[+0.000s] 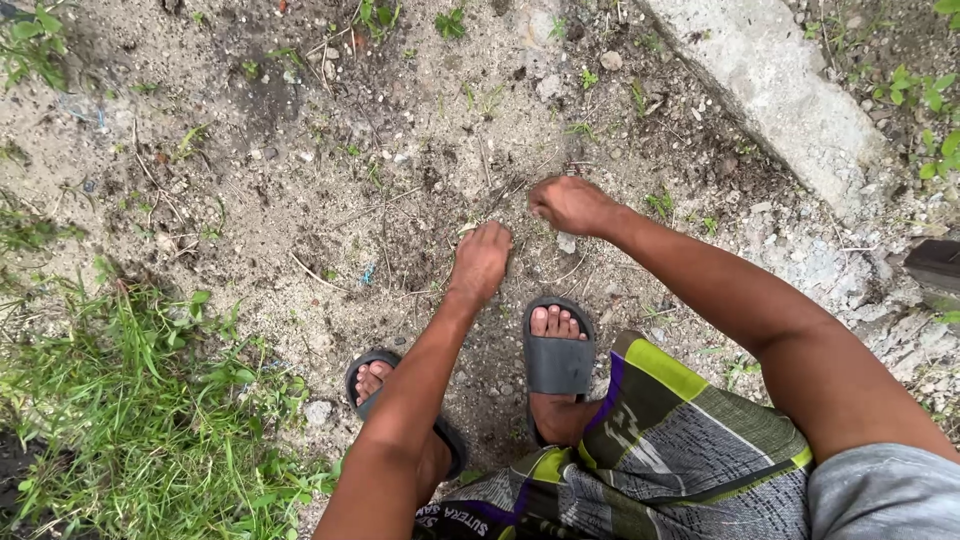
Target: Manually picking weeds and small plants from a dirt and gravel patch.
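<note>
I look down at bare sandy soil (330,190) strewn with dry stalks and small stones. My left hand (481,258) reaches down to the ground just ahead of my feet, fingers curled at the dirt; whether it grips anything is hidden by the back of the hand. My right hand (570,205) hovers slightly farther out with fingers closed, pinching near a thin dry stalk; what it holds is too small to tell. Both feet wear dark slide sandals (558,352), and a striped green, grey and purple cloth (650,440) covers my legs.
A grass patch (120,400) fills the lower left. A rough concrete slab (790,100) runs diagonally at the upper right with gravel below it. Small green weeds (935,95) grow at the right edge. A dark object (935,265) sits at the far right.
</note>
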